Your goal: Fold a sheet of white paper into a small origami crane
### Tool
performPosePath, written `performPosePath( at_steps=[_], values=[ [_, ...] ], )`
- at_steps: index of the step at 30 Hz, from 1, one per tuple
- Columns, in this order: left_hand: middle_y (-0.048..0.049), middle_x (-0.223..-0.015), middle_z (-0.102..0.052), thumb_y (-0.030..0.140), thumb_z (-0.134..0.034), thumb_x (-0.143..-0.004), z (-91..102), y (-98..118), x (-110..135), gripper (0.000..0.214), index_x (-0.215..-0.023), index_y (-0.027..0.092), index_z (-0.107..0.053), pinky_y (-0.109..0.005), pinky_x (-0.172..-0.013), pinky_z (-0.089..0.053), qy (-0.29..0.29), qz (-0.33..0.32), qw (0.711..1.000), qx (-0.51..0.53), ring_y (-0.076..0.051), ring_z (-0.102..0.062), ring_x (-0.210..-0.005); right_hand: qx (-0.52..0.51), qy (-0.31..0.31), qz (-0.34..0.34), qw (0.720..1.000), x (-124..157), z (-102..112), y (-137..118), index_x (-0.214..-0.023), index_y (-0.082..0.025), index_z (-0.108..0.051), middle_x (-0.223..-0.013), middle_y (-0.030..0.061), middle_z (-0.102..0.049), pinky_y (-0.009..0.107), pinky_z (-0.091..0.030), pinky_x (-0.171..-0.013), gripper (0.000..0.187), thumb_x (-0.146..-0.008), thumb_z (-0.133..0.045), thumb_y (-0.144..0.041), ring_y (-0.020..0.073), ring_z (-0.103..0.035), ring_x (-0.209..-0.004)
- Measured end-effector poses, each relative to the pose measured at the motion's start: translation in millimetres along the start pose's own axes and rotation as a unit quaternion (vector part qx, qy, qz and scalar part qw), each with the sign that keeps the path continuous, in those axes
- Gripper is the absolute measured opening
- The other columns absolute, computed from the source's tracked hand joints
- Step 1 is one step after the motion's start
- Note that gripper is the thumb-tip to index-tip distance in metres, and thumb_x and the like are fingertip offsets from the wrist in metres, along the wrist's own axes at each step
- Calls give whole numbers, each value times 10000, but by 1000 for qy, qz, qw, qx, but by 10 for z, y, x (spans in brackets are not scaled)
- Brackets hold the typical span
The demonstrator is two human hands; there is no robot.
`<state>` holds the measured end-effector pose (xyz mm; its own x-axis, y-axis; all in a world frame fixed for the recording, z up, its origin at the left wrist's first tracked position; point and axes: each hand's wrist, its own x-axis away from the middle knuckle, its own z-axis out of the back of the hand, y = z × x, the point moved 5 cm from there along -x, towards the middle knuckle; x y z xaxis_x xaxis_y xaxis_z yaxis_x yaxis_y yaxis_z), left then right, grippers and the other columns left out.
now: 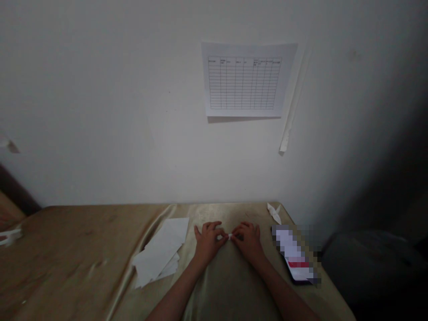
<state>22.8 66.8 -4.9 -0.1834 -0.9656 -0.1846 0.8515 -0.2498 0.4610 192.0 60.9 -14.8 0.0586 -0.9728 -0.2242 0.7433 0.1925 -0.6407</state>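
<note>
Dim, soft light falls brightest on the wall point(100, 111) around the taped sheet point(245, 80), which casts a thin shadow just below itself, while far right of it everything sinks into darkness.

No text is legible (headings on the wall sheet point(245, 80) blur).

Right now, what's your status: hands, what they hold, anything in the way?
Left hand, right hand: fingertips pinching one small white paper piece, low over the table. Paper sheets lie left, phone right, both apart from the hands.
</note>
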Motion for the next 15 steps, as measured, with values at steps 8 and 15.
performPosePath(
  at_steps=[8, 15],
  values=[
    [44, -1356, -634, 434, -642, -894, -8, 14, 0, 145, -846, 364, -759, -792, -1109, -15, 17, 0, 1000, -2, -292, -466, -1307, 7, 8, -8, 1000, -5, -13, -32, -782, -254, -705, -1064, 11, -727, 606, 2, -1150, 82, -842, -653, -272, 277, -498, -1227],
    [41, -1337, -651, 404, -653, -887, 12, 57, 14, 115, -855, 362, -755, -795, -1105, -31, 26, -8, 1000, -15, -292, -491, -1286, 30, 28, -10, 999, 9, -4, -75, -787, -247, -682, -1063, 13, -720, 602, -31, -1158, 64, -839, -645, -253, 271, -509, -1215]
  ],
)
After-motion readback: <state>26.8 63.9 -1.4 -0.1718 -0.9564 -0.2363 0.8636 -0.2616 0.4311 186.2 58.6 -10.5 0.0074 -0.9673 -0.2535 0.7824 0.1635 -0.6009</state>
